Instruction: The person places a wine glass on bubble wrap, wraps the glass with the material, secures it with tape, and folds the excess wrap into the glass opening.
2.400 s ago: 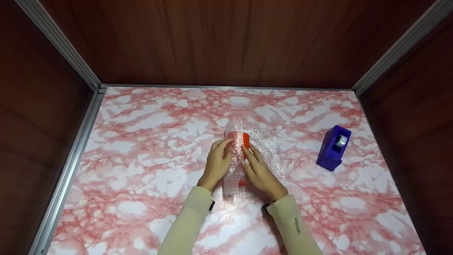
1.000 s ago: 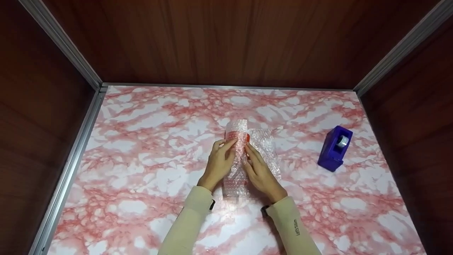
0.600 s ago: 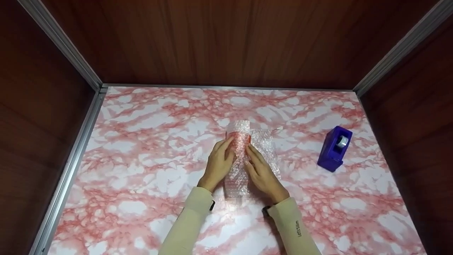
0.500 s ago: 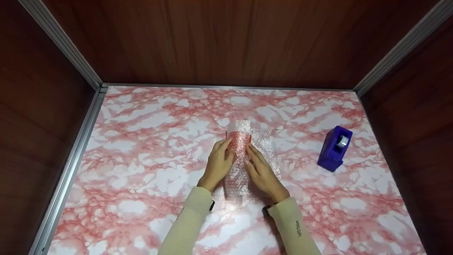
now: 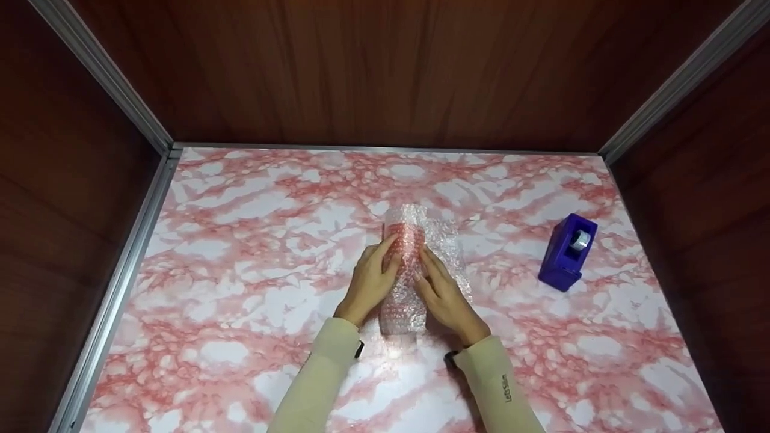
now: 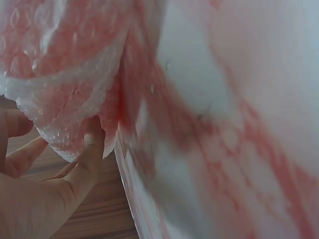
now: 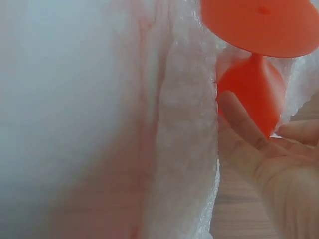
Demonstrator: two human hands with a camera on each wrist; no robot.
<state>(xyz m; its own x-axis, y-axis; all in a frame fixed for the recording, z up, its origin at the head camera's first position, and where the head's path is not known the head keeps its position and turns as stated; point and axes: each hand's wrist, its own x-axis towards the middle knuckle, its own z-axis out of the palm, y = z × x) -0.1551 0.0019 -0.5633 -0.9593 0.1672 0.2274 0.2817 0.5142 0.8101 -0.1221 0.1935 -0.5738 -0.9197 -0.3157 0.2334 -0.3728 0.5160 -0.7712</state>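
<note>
"Where is the smooth orange goblet [image 7: 256, 94] with the flat round foot?"

"Under the curled layer of clear, dimpled bubble wrap [image 5: 408, 294], which lies on the pink-and-white marbled table [image 5: 289, 192]. From above it is just a reddish patch showing through the wrap. The right wrist view looks in under the wrap and shows the foot, narrow stem and bowl."

"And the left hand [image 5: 369, 279]?"

"At the wrap's left side, curved round it, with thumb and fingers gripping the plastic."

"The right hand [image 5: 446, 294]?"

"On the wrap's right side. It holds the goblet loosely, the thumb against the bowl and the fingers reaching past it. I can't tell how firmly it presses."

"Is the wrap all rolled up?"

"No, a flat part extends to the right, beneath the right hand."

"Anything else around the wrap?"

"Well to its right stands a purple, block-shaped tape dispenser [image 5: 560, 264] with a roll of clear tape [image 5: 580, 240]. Beyond the wrap, past the table's far edge, rises a dark reddish-brown wood-grain panel [image 5: 385, 72]. Nearer the person than the wrap are two pale yellow-green sleeves [image 5: 313, 376]."
</note>
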